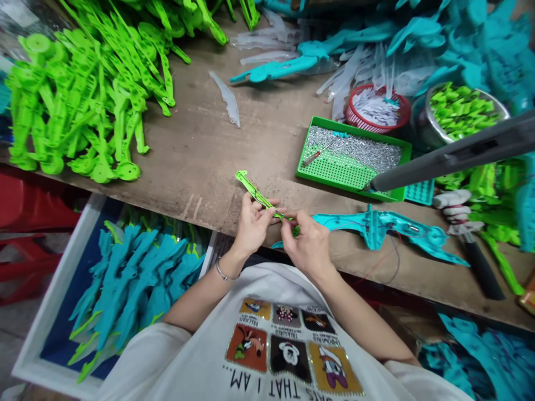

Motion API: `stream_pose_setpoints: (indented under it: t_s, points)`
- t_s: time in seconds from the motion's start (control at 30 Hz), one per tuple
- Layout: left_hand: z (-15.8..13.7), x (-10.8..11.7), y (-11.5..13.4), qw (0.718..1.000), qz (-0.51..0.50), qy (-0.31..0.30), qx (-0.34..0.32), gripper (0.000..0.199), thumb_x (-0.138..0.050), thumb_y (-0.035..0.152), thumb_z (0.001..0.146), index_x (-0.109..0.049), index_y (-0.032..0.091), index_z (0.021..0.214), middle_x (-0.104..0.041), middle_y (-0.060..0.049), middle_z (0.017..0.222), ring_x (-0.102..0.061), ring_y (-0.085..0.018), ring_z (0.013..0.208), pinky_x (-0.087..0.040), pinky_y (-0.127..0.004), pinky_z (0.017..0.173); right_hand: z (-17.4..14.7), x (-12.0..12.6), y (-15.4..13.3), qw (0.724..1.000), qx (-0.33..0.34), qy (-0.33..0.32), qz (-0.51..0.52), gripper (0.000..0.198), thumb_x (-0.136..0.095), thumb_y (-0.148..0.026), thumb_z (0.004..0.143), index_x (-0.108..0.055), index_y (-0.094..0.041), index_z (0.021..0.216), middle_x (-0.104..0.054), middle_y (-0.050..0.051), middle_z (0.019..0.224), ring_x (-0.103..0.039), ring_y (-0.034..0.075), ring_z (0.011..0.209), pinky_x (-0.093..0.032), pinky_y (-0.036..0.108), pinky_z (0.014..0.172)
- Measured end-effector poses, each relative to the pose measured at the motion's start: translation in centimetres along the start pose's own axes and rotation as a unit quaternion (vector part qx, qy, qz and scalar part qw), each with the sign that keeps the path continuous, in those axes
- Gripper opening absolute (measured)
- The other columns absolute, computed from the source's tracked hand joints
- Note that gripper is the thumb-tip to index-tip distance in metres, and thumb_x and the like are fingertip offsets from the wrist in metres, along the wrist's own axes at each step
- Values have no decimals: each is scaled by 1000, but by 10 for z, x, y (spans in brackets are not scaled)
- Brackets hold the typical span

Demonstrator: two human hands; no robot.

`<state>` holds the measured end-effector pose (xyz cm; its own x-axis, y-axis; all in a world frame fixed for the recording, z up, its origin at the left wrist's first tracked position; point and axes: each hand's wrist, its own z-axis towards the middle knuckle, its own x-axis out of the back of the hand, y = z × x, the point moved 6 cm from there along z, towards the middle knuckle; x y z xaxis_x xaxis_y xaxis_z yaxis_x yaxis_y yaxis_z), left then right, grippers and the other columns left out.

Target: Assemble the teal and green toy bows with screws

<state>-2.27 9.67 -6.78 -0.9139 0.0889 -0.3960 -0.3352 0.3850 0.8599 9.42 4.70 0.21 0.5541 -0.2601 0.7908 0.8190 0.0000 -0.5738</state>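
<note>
Near the table's front edge, both hands hold a slim bright green plastic part (256, 192) with a hooked far end. My left hand (253, 224) pinches its middle, fingers closed round it. The near end lies between the thumb and fingers of my right hand (307, 239), which hide part of it. Just right of that hand lies a turquoise plastic shell half (376, 225), inner side up, with thin red and dark wires (396, 253) trailing from it over the table edge.
Green parts (79, 106) are heaped at left. A green tray of screws (351, 181) holds a screwdriver (320, 153). Behind stand a red basket (355, 120) and a metal bowl (499, 106). A grey bar (455, 153) juts in from the right. A drawer (45, 334) holds turquoise parts.
</note>
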Motion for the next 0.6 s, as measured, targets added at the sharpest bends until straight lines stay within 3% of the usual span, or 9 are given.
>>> stream_pose_setpoints:
  t_s: [0.17,0.33,0.5,0.6]
  points:
    - [0,0,0,1000,-6,-8,2,65,-79,33,79,-34,28,126,-72,-3,110,-76,-18,88,-63,-32,77,2,0,1,1000,-13,-24,14,17,-54,-26,94,-70,-18,94,-78,7,86,-72,19,74,-51,29,68]
    - [2,2,0,1000,2,-15,-10,63,-80,32,78,-36,28,123,-74,-3,109,-75,-16,87,-62,-30,77,5,3,-6,999,-5,-23,35,30,-60,-38,94,-72,-16,112,-77,10,91,-71,20,78,-53,31,73]
    - [2,1,-1,1000,-12,-11,-4,69,-82,33,77,-34,29,126,-73,-2,109,-75,-15,85,-62,-28,76,7,0,-5,999,-17,-32,19,27,-52,-30,98,-77,-19,98,-79,9,90,-73,20,79,-52,30,73]
    - [1,1,-1,1000,-13,-6,4,68,-82,32,77,-34,29,126,-72,-1,107,-74,-14,83,-61,-26,73,7,2,-2,999,-26,-18,36,25,-50,-22,96,-75,-18,100,-80,8,95,-74,20,84,-53,30,76]
